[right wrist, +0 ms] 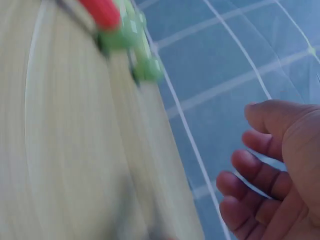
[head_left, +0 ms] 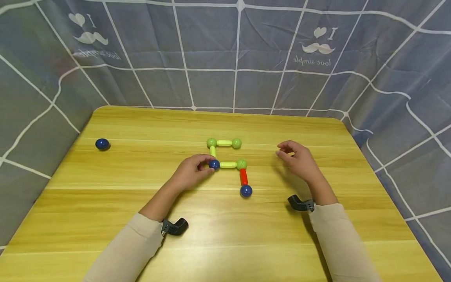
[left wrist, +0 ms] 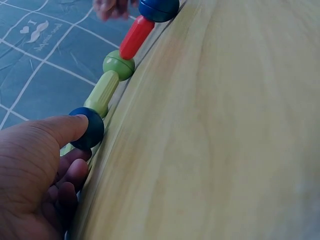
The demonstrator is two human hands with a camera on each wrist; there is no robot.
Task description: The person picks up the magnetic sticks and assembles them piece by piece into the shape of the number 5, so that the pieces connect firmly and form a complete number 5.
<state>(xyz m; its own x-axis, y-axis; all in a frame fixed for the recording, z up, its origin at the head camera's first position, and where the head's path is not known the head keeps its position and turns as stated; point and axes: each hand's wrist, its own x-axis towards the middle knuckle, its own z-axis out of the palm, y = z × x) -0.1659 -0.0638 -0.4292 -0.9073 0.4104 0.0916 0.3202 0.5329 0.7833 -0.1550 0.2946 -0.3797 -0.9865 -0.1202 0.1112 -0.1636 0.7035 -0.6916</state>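
Observation:
My left hand (head_left: 192, 172) pinches a blue ball (head_left: 214, 165) between thumb and fingers; the left wrist view shows the thumb on its near side. That ball joins two yellow-green rods in a chain on the table. One rod (head_left: 213, 152) leads back to a green ball (head_left: 211, 143), from which another rod (head_left: 224, 143) runs to a second green ball (head_left: 237, 143). The other rod (head_left: 228, 165) reaches a green ball (head_left: 241, 164), then a red rod (head_left: 244, 177) and a blue end ball (head_left: 246, 191). My right hand (head_left: 299, 159), fingers loosely bent, hovers right of the chain holding nothing.
A loose blue ball (head_left: 102, 144) lies at the far left of the wooden table (head_left: 141, 235). A grey curtain with white lines (head_left: 211, 55) hangs behind the table and along both sides. Each wrist carries a black camera mount (head_left: 175, 227).

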